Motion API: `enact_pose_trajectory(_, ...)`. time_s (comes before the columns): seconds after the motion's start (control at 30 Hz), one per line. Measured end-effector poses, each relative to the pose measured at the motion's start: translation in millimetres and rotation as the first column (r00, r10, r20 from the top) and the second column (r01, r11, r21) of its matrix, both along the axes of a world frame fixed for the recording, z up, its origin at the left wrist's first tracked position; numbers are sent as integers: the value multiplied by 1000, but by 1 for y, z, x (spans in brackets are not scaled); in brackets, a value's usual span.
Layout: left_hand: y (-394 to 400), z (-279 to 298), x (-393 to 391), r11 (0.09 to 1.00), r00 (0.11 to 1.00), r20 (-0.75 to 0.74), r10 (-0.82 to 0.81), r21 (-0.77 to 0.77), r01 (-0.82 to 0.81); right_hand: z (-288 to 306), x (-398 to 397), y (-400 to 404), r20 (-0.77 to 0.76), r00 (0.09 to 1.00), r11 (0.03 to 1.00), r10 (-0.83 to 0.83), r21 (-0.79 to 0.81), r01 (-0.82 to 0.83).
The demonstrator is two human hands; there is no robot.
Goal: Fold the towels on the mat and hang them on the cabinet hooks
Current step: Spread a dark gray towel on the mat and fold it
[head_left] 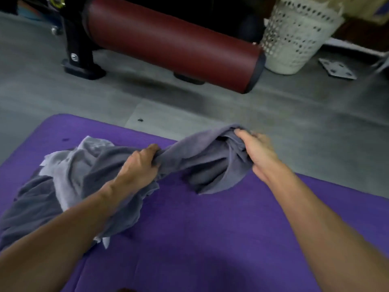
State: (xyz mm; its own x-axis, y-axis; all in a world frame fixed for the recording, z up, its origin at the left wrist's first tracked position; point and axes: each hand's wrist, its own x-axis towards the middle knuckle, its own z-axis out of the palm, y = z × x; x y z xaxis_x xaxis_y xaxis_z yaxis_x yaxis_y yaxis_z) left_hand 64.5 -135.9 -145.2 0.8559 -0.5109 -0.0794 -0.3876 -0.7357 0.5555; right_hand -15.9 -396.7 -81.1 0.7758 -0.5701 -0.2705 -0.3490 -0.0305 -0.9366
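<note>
A purple mat (200, 228) lies on a grey floor (294, 127). On its left sits a heap of grey towels (69, 173). The left hand (139, 165) and right hand (259, 150) each grip a bunched towel (202, 159), stretched between them above the mat. Far behind stand a maroon bolster (168, 39) and, to its right, a white basket (294, 36).

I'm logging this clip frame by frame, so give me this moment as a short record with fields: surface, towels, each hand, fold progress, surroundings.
surface: purple mat on a grey floor
towels: dark grey towel stretched between both hands; lighter grey towel crumpled at the mat's left
left hand: left hand grips the bunched dark grey towel
right hand: right hand grips its other end
fold progress: no fold visible yet, cloth bunched
surroundings: maroon padded roll and white perforated basket beyond the mat
</note>
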Motion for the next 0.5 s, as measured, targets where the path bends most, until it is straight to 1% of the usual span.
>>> enact_pose_trajectory(0.07, -36, 9, -7, 996, 995, -77, -60, -74, 54, 4, -26, -27, -64, 997, 998, -37, -58, 33)
enact_pose_trajectory(0.13, -73, 21, -21, 983, 982, -93, -164, -97, 155, 6, -56, -60, -171, 985, 990, -31, -141, 6)
enact_pose_trajectory(0.2, -111, 30, -36, 961, 960, -80, -269, -89, 262, 9, -90, -97, -259, 965, 975, -33, -220, -26)
enact_pose_trajectory(0.3, -172, 33, -67, 912, 913, -25, -408, -50, 406, 12, -150, -150, -349, 931, 946, -102, -323, -17)
enact_pose_trajectory(0.4, -240, 21, -116, 843, 842, -60, -536, 21, 538, -5, -221, -207, -420, 892, 940, -165, -342, 13)
enact_pose_trajectory(0.5, -308, -7, -179, 789, 788, -126, -603, 48, 612, -37, -297, -265, -460, 864, 942, -204, -332, 46)
